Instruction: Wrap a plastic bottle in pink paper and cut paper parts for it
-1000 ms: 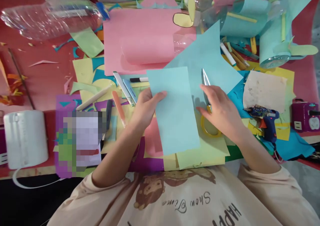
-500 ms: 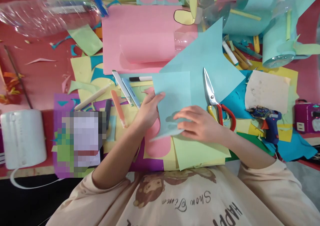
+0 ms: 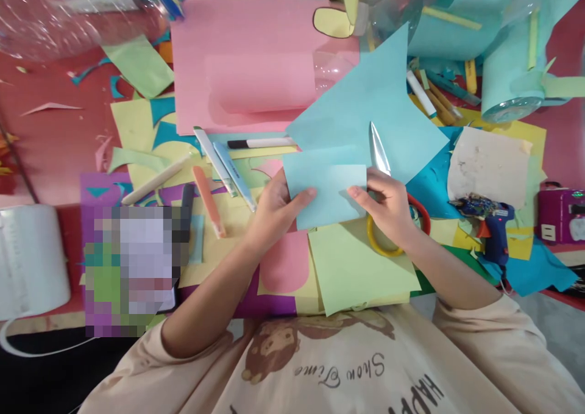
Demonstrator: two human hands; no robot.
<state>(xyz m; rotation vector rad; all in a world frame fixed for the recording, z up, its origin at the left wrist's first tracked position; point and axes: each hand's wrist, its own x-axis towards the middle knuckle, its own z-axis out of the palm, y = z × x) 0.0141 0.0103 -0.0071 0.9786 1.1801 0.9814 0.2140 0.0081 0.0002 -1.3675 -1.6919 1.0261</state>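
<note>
A light blue paper sheet [image 3: 326, 185], folded in half, lies between both hands at the middle of the table. My left hand [image 3: 276, 210] pinches its left edge, thumb on top. My right hand [image 3: 386, 203] pinches its right edge with the fingers closed on the fold. Scissors [image 3: 379, 152] with red and yellow handles lie just behind my right hand, blade pointing away. A larger light blue sheet [image 3: 370, 103] lies under the scissors. Under the folded sheet sit a light green sheet [image 3: 356, 274] and a pink cut-out [image 3: 283, 261].
A large pink sheet [image 3: 247, 60] lies at the back. Markers and sticks [image 3: 219, 164] lie left of my hands. A blue glue gun [image 3: 487, 216] and a purple device [image 3: 562, 213] are at right. Clear plastic bottles [image 3: 68, 17], a white roll [image 3: 27, 255] and paper scraps surround.
The blue sheet was flat a second ago. My right hand left the scissors, lifted the near end and folded it over; both hands now hold the halved sheet.
</note>
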